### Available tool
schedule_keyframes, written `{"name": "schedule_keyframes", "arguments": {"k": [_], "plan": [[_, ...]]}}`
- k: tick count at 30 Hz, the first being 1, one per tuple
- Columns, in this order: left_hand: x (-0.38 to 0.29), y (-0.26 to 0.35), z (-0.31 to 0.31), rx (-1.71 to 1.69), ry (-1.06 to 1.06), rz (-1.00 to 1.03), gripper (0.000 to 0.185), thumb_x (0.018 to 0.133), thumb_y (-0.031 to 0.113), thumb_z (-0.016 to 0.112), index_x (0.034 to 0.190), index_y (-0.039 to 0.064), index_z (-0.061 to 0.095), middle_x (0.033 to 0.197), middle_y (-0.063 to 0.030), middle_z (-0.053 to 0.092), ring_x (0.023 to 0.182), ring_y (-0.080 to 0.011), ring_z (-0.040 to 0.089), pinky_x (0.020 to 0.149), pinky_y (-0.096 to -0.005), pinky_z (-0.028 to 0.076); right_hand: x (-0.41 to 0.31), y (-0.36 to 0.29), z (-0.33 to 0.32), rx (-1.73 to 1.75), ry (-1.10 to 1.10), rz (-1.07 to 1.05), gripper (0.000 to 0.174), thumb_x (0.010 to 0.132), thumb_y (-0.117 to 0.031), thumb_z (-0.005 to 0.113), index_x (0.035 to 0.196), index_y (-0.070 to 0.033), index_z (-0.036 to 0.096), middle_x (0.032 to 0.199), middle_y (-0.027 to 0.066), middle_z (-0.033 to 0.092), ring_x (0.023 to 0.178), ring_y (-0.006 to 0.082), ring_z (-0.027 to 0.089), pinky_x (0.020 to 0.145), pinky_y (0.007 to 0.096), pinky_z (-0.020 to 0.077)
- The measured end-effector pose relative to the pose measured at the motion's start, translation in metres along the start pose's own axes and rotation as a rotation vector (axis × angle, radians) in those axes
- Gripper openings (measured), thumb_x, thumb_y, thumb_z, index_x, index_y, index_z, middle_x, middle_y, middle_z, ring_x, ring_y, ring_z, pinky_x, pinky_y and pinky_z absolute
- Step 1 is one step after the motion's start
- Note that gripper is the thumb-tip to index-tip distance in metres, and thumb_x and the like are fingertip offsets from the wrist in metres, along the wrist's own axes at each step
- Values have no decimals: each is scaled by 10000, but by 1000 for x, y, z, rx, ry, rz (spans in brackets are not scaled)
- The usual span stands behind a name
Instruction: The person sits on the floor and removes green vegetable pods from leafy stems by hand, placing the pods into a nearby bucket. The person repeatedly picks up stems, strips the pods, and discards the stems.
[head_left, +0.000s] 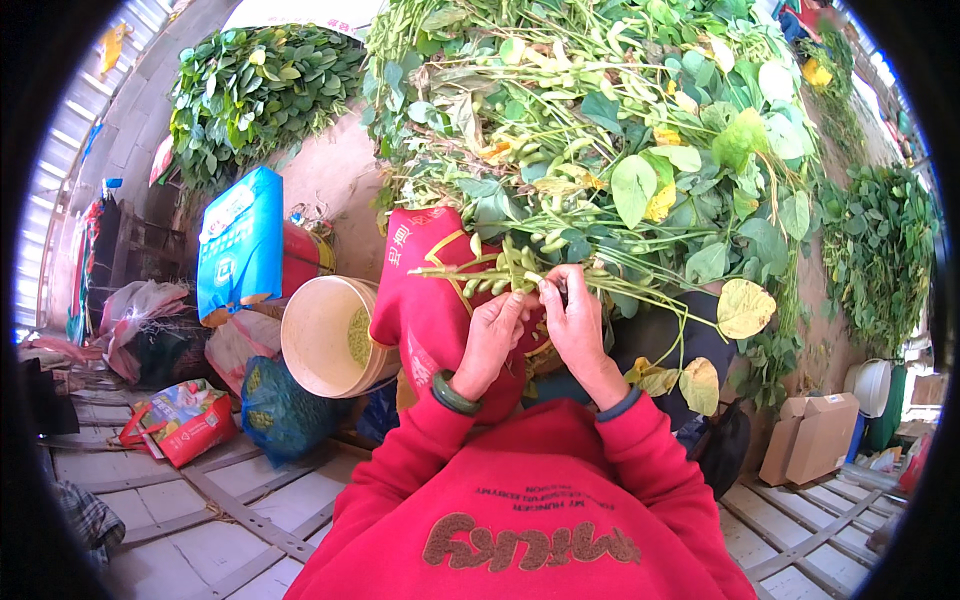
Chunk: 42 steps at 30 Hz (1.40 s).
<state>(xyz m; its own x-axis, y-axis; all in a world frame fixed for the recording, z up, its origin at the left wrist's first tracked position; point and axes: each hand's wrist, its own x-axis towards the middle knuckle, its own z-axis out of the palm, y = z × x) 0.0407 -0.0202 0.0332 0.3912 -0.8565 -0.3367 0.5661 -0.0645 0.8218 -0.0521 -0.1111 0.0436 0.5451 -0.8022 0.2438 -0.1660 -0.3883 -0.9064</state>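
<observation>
A cut soybean stalk (442, 271) with green pods (517, 262) lies across my red-covered lap (420, 300). My left hand (491, 337), with a green bangle on the wrist, pinches at the cluster of pods from below. Close beside it, my right hand (574, 319) has thumb and fingers closed at the same cluster; its fingertips partly hide what they grip. Stems with yellowing leaves (745, 307) stretch to the right behind that hand. Left of my lap, a cream plastic bucket (315, 330) tilts towards me with small green beans (360, 337) inside.
A large heap of soybean plants (562, 135) rises in front. More leafy bundles (262, 97) stand at the far left and right (874, 255). To the left are a blue bag (240, 240), a blue mesh sack (289, 412) and a red bag (184, 424). Cardboard boxes (810, 439) stand right.
</observation>
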Motion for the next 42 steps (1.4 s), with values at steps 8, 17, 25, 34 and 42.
{"name": "schedule_keyframes", "arguments": {"k": [8,17,25,34,42], "plan": [[14,14,-2,-496,-122,-138,133,924,223,483,875,109,530,660,69,459,503,-16,353,427,-167,276,-1,-15,4,-84,-61,-130,146,870,-155,526,945,-52,457,671,140,586,606,331,600,496,408,458],[25,18,-12,-100,87,120,68,892,118,533,871,77,583,599,88,429,460,-8,297,414,-171,225,12,-10,6,-15,-430,156,168,897,-143,393,1031,-44,417,662,207,564,650,405,560,571,489,425],[18,19,-32,-67,-33,79,77,903,102,507,888,79,580,670,64,495,479,-9,304,433,-172,241,2,8,19,-204,-468,-5,115,857,-107,417,937,-25,407,659,243,541,645,427,542,566,519,403],[14,23,-37,-93,-154,30,75,904,113,513,904,68,573,641,67,452,486,-19,297,445,-182,227,1,-3,18,-252,-417,-21,118,870,-133,433,908,-22,425,646,217,551,630,398,561,543,497,428],[23,24,-9,-240,-98,93,210,915,120,486,1086,18,556,672,66,458,486,-19,315,440,-178,257,15,-12,14,-314,-172,-111,110,888,-142,442,879,-34,418,618,196,558,569,371,569,495,470,440]]}}
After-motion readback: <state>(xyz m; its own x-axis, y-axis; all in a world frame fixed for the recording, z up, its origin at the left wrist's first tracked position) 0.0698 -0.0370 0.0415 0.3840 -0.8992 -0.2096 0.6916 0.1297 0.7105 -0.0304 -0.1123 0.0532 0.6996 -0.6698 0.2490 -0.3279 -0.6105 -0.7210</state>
